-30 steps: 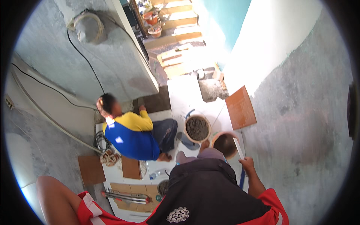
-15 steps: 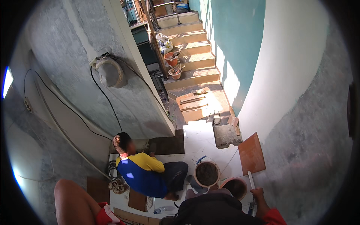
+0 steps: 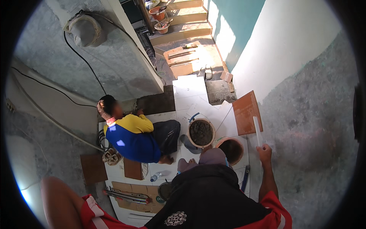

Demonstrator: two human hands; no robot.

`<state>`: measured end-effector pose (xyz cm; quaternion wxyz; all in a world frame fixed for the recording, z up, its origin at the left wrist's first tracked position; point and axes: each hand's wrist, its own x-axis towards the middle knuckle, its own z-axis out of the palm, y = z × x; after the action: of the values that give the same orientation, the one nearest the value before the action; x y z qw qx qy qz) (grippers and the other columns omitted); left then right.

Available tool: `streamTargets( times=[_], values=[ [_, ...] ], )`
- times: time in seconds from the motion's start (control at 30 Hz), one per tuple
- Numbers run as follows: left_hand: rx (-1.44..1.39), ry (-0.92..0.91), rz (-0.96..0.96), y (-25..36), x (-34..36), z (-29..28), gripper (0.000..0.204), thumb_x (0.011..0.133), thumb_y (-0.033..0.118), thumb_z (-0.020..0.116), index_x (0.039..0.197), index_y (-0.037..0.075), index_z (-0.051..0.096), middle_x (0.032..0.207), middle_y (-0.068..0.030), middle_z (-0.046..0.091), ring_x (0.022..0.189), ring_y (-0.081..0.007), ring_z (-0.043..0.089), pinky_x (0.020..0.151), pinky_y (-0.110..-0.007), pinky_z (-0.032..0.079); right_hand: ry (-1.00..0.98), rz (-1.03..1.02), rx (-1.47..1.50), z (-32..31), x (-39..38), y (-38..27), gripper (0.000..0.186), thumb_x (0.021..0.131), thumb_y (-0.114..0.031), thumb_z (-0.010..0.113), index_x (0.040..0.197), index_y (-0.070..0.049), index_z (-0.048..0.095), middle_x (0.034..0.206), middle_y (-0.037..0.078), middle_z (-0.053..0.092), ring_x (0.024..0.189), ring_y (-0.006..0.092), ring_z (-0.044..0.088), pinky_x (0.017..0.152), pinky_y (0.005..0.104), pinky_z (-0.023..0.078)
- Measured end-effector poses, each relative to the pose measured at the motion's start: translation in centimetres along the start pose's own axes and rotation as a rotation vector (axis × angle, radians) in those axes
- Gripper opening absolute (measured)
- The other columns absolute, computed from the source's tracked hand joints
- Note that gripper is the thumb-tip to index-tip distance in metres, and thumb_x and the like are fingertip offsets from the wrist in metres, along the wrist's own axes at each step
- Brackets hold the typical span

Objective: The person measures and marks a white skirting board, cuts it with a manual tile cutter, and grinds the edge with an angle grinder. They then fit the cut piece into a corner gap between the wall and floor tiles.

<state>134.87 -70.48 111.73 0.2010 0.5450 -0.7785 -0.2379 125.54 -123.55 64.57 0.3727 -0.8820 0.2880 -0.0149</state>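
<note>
My right hand (image 3: pixel 264 152) is closed round the lower end of a long, narrow white strip (image 3: pixel 257 129), held upright at the right, in front of a brown tile (image 3: pixel 244 111) by the wall. My left arm is bent at the lower left; its hand is out of view. Below me stand a bucket of grey mortar (image 3: pixel 201 131) with a blue handle and a second pale bucket (image 3: pixel 231 150) with dark contents, both on white floor tiles (image 3: pixel 190 95).
A co-worker (image 3: pixel 133 133) in blue and yellow crouches at left beside a dark bare floor strip (image 3: pixel 154 103). A cardboard sheet (image 3: pixel 135 187) with long metal tools, a bottle (image 3: pixel 155 176), coiled cables and grey walls surround us. Steps (image 3: pixel 182 28) with buckets rise beyond a doorway.
My view has tilted down from half a second ago. My right hand has lifted the white strip a little higher and further right. The co-worker stays crouched.
</note>
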Motion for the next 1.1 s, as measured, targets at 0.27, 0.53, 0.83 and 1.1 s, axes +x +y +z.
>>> streamTargets(
  times=[0.27,0.53,0.83,1.1],
  values=[
    [-0.021,-0.049,-0.01,-1.8,0.9,-2.1,0.032,0.095,0.024,0.062,0.119,0.003,0.057,0.107,-0.018,0.067,0.092,-0.0302,0.07,0.081,-0.046,0.056,0.417,-0.155,-0.159,-14.4,10.7,-11.3,0.052,0.095,-0.018,0.071,0.139,0.007,0.057,0.133,0.024,0.064,0.121,0.032,0.063,0.102,0.0406,0.05],
    [-0.1,-0.1,-0.015,-3.7,3.6,-7.5,0.034,0.095,0.026,0.063,0.121,0.003,0.057,0.108,-0.0187,0.067,0.094,-0.031,0.07,0.082,-0.047,0.057,0.639,-0.343,-0.174,-25.8,20.3,-12.8,0.046,0.098,-0.017,0.069,0.137,0.005,0.059,0.129,0.02,0.066,0.114,0.0282,0.065,0.097,0.04,0.052],
    [-0.005,1.097,-0.509,-10.2,-3.4,-10.5,0.069,0.095,0.042,0.068,0.143,-0.004,0.049,0.108,-0.0152,0.068,0.087,-0.0199,0.068,0.08,-0.036,0.058,0.704,-0.533,-0.349,-26.3,23.7,-10.0,0.043,0.098,-0.015,0.071,0.135,0.005,0.061,0.127,0.022,0.067,0.115,0.0314,0.067,0.095,0.0405,0.055],
    [0.245,1.265,-1.572,-30.2,-14.1,-10.0,0.08,0.093,0.037,0.073,0.153,-0.002,0.039,0.147,-0.0257,0.052,0.125,-0.0337,0.061,0.099,-0.041,0.052,0.671,-0.417,-0.306,-25.8,24.1,-9.0,0.045,0.099,-0.011,0.067,0.14,0.004,0.056,0.139,0.024,0.059,0.126,0.0351,0.06,0.103,0.0432,0.052]
  ],
)
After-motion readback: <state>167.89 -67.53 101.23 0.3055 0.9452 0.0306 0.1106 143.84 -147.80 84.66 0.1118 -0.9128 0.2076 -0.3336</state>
